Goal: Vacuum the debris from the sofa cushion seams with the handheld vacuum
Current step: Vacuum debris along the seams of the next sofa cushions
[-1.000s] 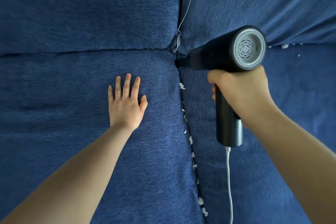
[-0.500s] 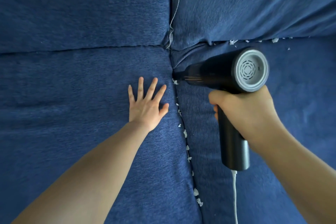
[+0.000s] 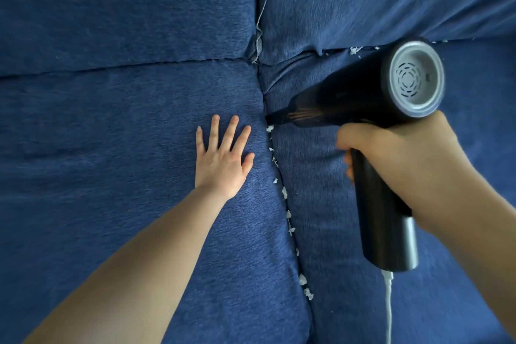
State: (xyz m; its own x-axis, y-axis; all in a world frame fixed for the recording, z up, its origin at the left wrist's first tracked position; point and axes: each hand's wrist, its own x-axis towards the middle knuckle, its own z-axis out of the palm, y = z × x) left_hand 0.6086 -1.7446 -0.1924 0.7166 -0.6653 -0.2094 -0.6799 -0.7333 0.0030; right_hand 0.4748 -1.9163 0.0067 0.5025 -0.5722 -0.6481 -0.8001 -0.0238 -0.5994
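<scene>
Debris [image 3: 284,193], white scraps, dots the seam between two blue seat cushions [image 3: 111,176]. The right hand [image 3: 396,159] is wrapped around the grip of the black handheld vacuum [image 3: 349,98], nozzle tip at the seam's far end. The left hand [image 3: 220,159] lies flat, fingers spread, empty, beside the seam.
</scene>
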